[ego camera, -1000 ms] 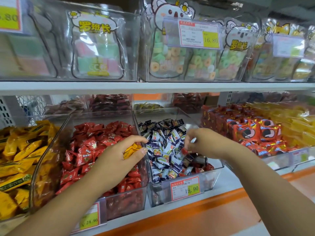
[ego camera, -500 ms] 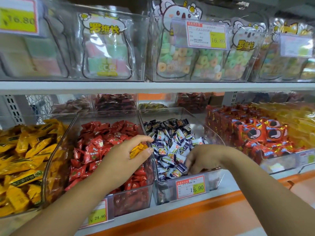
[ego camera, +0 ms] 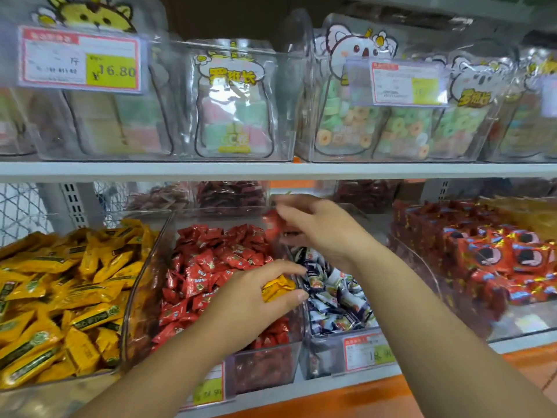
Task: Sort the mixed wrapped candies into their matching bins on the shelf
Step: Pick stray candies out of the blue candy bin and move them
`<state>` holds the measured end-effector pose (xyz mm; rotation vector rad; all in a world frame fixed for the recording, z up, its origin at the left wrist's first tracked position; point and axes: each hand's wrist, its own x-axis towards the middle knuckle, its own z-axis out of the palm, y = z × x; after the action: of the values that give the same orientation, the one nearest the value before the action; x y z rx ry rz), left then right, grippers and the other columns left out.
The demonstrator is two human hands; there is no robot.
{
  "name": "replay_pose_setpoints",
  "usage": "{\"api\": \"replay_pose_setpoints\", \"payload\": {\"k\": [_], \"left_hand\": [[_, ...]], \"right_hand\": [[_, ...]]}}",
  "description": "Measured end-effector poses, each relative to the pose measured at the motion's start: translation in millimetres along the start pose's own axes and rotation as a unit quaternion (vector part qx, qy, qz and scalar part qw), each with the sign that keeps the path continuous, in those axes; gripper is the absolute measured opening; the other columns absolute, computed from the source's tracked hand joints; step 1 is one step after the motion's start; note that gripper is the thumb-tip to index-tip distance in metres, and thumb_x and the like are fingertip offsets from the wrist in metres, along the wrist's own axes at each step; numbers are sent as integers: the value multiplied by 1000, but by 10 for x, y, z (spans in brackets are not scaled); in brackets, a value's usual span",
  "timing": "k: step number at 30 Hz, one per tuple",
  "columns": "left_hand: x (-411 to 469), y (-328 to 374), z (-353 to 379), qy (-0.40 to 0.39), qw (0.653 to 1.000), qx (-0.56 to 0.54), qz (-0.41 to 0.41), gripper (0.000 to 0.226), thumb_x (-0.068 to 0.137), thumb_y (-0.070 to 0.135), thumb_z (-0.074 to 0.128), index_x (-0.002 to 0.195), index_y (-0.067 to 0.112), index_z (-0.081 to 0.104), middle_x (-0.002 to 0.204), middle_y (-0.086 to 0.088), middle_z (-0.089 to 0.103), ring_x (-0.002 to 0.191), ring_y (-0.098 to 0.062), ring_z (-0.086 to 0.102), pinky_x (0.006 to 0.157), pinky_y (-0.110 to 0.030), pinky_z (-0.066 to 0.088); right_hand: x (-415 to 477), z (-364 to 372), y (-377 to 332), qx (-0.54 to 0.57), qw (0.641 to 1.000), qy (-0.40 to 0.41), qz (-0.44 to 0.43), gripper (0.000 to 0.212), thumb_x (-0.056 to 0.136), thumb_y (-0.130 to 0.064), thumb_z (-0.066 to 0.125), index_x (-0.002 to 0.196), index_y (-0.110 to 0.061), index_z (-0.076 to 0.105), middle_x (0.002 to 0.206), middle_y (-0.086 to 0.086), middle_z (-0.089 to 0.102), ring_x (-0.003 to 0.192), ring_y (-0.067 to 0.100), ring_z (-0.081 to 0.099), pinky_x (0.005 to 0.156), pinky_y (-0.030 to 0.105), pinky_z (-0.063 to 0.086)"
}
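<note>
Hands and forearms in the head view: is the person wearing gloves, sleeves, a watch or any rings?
No. Both the left hand and the right hand are bare, with no gloves, and no rings can be made out. The forearms are uncovered right down to the frame's lower edge, so no sleeve shows, and no watch or band sits on either wrist. The right hand is somewhat motion-blurred, so fine detail there is uncertain.

Three clear bins in a row on the lower shelf. Left bin (ego camera: 126, 312) is heaped with yellow wrapped candies (ego camera: 60, 297), middle bin (ego camera: 265, 366) is full of red ones (ego camera: 211, 267), right bin (ego camera: 325, 357) has the blue-and-white ones (ego camera: 334, 297). One stray yellow candy (ego camera: 277, 287) is pinched above the middle bin's right edge, and a blurry red candy (ego camera: 271, 224) is held higher up, toward the far end.
</note>
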<state>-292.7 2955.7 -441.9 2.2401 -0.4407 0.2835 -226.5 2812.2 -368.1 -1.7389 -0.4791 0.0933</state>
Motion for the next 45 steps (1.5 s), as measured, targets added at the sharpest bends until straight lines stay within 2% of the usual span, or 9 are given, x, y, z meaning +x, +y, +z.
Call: {"api": "replay_pose_setpoints", "payload": {"k": [4, 9, 12, 17, 23, 29, 35, 40, 45], "left_hand": [[-16, -2, -13, -7, 1000, -4, -6, 28, 83, 55, 64, 109, 59, 56, 97, 18, 68, 76, -2, 62, 77, -31, 52], [-13, 7, -30, -26, 999, -16, -15, 29, 80, 61, 59, 109, 60, 54, 92, 8, 69, 70, -13, 61, 70, -34, 51], [-24, 11, -33, -28, 999, -9, -25, 36, 74, 68, 54, 110, 63, 53, 101, 15, 69, 81, -12, 64, 79, -37, 54], [-22, 21, -29, -29, 999, 1, -27, 36, 72, 70, 51, 108, 65, 51, 99, 12, 69, 80, -9, 65, 79, -39, 54], [-19, 39, -28, -32, 999, 0, -32, 37, 71, 70, 52, 107, 66, 51, 94, 11, 70, 75, -10, 65, 76, -38, 55], [-15, 55, -26, -26, 999, -12, -28, 32, 72, 65, 55, 103, 62, 54, 75, 12, 67, 52, -8, 54, 59, -31, 47], [-8, 42, -28, -28, 999, -10, -27, 34, 71, 67, 54, 104, 61, 54, 76, 14, 67, 54, -9, 55, 58, -26, 46], [-8, 67, -30, -27, 999, -24, -31, 31, 71, 62, 58, 103, 59, 56, 77, 26, 64, 52, -1, 52, 54, -13, 39], [-5, 86, -48, -23, 999, -24, -28, 31, 72, 61, 59, 103, 58, 57, 83, 30, 64, 57, 0, 56, 58, -10, 41]], "right_hand": [[-59, -189, 26, -199, 979, -12, 39, 34, 99, -36, 48, 129, -24, 58, 120, -6, 62, 109, 18, 62, 98, 40, 50], [-465, -832, -67, -581, 769, -149, 221, 38, 101, -38, 41, 126, -16, 60, 121, 3, 62, 102, 18, 60, 86, 30, 49], [-539, -877, 19, -555, 747, -176, 320, 35, 101, -25, 42, 133, -14, 52, 125, 10, 57, 95, 22, 64, 80, 35, 58], [-511, -880, 346, -584, 713, -234, 308, 59, 87, -37, 63, 141, -39, 39, 131, 3, 52, 105, 24, 57, 86, 34, 50], [-484, -926, 576, -529, 759, -231, 301, 75, 81, -41, 73, 145, -39, 32, 137, -3, 44, 114, 19, 49, 86, 25, 41], [-478, -933, 693, -485, 809, -199, 264, 35, 84, -21, 67, 113, -34, 52, 91, -8, 52, 85, 20, 47, 65, 24, 38], [-413, -1027, 582, -116, 959, -42, 254, 24, 78, 11, 67, 84, -12, 63, 67, 11, 63, 51, 20, 56, 44, 24, 49], [-144, -764, 490, 72, 985, 40, 155, 43, 84, -4, 70, 123, -15, 56, 101, 15, 68, 77, 29, 71, 64, 36, 61], [-171, -809, 496, -28, 987, 67, 140, 53, 87, -8, 68, 135, -23, 51, 132, 13, 49, 91, 27, 69, 71, 38, 61]]}}
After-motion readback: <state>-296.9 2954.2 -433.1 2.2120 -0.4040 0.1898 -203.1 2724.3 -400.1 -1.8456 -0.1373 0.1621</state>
